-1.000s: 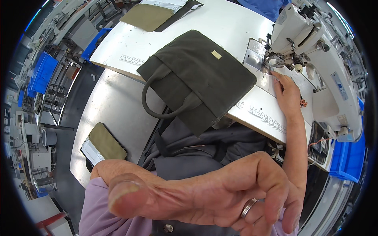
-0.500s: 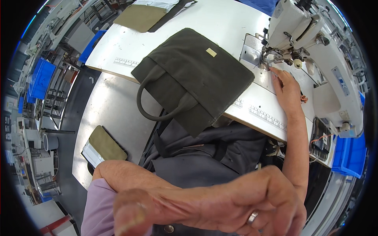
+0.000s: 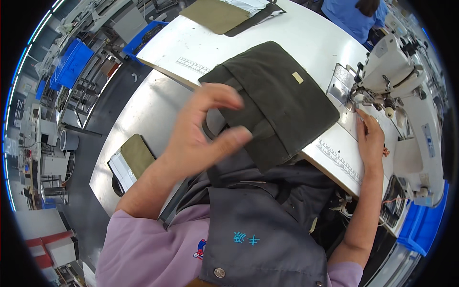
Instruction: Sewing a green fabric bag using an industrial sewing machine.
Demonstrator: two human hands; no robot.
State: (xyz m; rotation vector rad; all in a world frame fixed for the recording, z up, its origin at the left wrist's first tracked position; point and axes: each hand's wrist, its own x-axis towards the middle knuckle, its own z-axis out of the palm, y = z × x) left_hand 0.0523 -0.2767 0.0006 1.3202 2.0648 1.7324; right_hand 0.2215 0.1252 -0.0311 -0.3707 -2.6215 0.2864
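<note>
Seen from the head view, which is the only one, the dark olive, rectangular fabric bag [image 3: 291,103] lies flat on the white worktop [image 3: 311,43], its near corner overhanging the edge above the lap. Its long axis slants from upper left to lower right, and its dark webbing handles [image 3: 264,132] point lower left.

The left hand [image 3: 191,134] is raised in front of the bag's handle side, blurred, its grip wide and curved with nothing between thumb and fingers; the bag sits beyond it, up and to the right. The right hand [image 3: 371,136] reaches the shiny metal plate [image 3: 340,83] beneath the white sewing machine [image 3: 389,60], right of the bag and apart from it; whether its grip holds anything I cannot tell.

A small pale yellow label [image 3: 298,77] marks the bag, any lettering too small to read. Blue stitched characters [image 3: 246,237] show on the dark grey apron [image 3: 258,213].
</note>
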